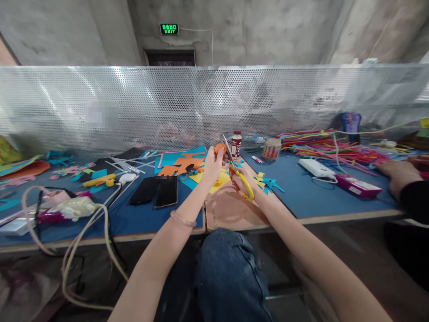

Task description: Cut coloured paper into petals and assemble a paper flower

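Note:
My left hand (213,164) pinches a small orange piece (220,147), which looks like foam sheet or paper, above the middle of the table. In my right hand (241,180) is a pair of scissors (248,185) with yellow handles. Its metal blades point up and away, right beside the orange piece; whether they touch it I cannot tell. Under and left of my hands lie cut orange sheets (187,163), a blue sheet (198,151) and a yellow sheet (219,180). Small blue and yellow scraps (271,183) lie right of my right hand.
Behind stand a bottle (236,144), a clear jar (271,149) and a perforated metal screen (140,103). Two dark phones (154,191), a glue gun (99,180) and cables lie left. At right are colourful pipe cleaners (321,145), a white power bank (317,169) and another person's hand (397,174).

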### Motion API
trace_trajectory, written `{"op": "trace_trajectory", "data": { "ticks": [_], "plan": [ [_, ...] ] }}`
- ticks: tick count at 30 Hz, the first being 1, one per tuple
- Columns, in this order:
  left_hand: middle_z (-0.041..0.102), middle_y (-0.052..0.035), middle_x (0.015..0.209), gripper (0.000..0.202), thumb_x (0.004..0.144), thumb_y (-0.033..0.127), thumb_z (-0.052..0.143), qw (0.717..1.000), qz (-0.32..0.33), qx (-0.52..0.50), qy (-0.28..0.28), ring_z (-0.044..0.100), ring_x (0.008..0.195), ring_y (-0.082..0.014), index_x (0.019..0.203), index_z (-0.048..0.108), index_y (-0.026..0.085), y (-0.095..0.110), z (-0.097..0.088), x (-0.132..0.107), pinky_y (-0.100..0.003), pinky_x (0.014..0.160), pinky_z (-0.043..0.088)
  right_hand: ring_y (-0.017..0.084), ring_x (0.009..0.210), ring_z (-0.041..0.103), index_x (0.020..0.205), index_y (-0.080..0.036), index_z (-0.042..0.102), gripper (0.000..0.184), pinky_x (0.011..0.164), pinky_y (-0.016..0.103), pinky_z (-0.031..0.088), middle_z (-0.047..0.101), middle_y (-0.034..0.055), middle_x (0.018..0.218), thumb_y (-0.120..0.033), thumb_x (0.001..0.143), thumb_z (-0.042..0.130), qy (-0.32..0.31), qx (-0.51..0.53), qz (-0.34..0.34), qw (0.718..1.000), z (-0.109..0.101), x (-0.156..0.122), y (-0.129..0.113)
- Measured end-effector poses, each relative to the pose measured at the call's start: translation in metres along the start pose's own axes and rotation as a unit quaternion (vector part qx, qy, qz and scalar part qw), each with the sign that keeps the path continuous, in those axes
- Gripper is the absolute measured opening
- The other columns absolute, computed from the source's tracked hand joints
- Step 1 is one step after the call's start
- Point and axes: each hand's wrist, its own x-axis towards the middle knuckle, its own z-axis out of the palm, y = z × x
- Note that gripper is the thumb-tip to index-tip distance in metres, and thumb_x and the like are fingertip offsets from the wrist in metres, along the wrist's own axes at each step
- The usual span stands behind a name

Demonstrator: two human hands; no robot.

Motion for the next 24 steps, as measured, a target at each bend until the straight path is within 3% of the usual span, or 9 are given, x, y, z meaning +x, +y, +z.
{"op": "trace_trajectory", "data": {
  "ticks": [24],
  "plan": [
    [0.054, -0.0014, 0.073, 0.041, 0.087, 0.061, 0.043, 1.000, 0.007, 0.007, 0.002, 0.052, 0.061, -0.0110, 0.078, 0.041, 0.021, 0.013, 0.000, -0.003, -0.027, 0.061, 0.046, 0.010, 0.041, 0.048, 0.081, -0.018, 0.052, 0.014, 0.039, 0.019, 0.040, 0.049, -0.0034, 0.055, -0.027, 0.075, 0.045, 0.008, 0.007, 0.021, 1.000, -0.001, -0.003, -0.021]
  ]
}}
